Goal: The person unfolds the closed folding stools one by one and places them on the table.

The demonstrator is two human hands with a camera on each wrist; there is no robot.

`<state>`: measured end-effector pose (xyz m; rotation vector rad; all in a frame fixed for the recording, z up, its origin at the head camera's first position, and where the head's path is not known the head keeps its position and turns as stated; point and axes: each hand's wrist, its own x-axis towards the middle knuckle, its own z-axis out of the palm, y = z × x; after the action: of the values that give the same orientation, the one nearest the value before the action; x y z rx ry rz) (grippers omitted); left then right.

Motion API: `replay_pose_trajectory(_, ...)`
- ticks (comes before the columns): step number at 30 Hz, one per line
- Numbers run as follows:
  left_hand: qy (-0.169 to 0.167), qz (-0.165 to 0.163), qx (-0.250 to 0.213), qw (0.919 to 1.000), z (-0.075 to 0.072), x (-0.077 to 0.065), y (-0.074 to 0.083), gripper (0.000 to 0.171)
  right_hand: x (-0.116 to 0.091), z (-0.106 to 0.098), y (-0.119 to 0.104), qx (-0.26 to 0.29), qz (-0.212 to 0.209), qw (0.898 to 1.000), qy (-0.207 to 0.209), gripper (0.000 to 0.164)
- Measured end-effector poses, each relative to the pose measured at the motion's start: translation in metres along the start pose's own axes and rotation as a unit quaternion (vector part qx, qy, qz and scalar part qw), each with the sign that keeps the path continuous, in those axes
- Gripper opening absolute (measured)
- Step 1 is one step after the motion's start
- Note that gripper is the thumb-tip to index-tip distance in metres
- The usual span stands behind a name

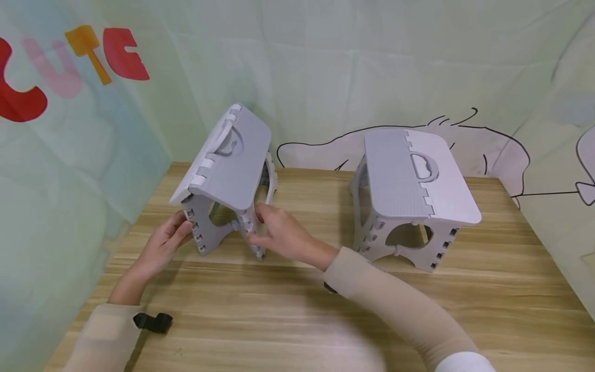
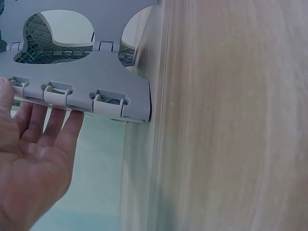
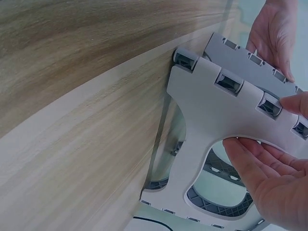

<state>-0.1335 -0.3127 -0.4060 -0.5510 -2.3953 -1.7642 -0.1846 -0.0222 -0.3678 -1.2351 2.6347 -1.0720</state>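
A grey and white folding step stool (image 1: 237, 165) stands partly folded at the left of the table, its top bent up along the middle hinge and its legs angled inward. My left hand (image 1: 167, 240) holds its left leg edge, fingers behind and thumb in front; in the left wrist view the fingers (image 2: 70, 127) lie along the hinged edge. With my right hand (image 1: 285, 235) I grip the right leg panel. The right wrist view shows that hand's thumb (image 3: 296, 103) on the hinged edge and its fingers (image 3: 245, 159) at the side cutout.
A second folding stool (image 1: 400, 175), fully opened with a flat top, stands upright to the right on the wooden table (image 1: 260, 320). Printed cloth (image 1: 316, 67) hangs behind the table and along its left and right sides.
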Motion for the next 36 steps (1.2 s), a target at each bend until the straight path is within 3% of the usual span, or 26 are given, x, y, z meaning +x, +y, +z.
replay_pose_trajectory(15,-0.001,-0.012,0.031,0.9994,0.000,-0.001,-0.001,0.044,-0.007,-0.004,0.005,0.014,-0.008,1.000,0.003,0.027)
replay_pose_trajectory(36,0.002,-0.010,0.034,0.9994,0.000,-0.001,-0.002,0.043,-0.012,-0.007,0.010,0.012,-0.015,1.000,0.007,0.026)
